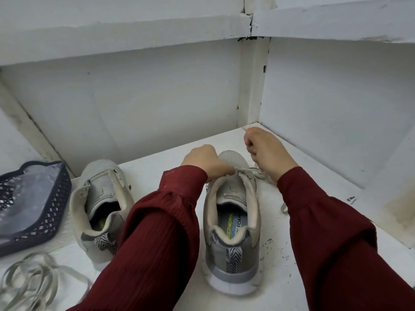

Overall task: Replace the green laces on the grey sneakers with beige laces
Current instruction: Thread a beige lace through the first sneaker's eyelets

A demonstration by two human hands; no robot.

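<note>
Your left hand [203,161] rests on the front of the grey shoe [233,212] and pinches the pale lace [251,169] by the lowest holes. Your right hand [266,153] is just to the right, curled tight round the same lace. The two hands are near each other but not touching. The shoe stands on the white shelf [292,277], heel toward you. The other shoe [101,198] stands to its left with no lace in it. A dark basket [60,198] and a heap of loose laces [33,281] lie at the far left
</note>
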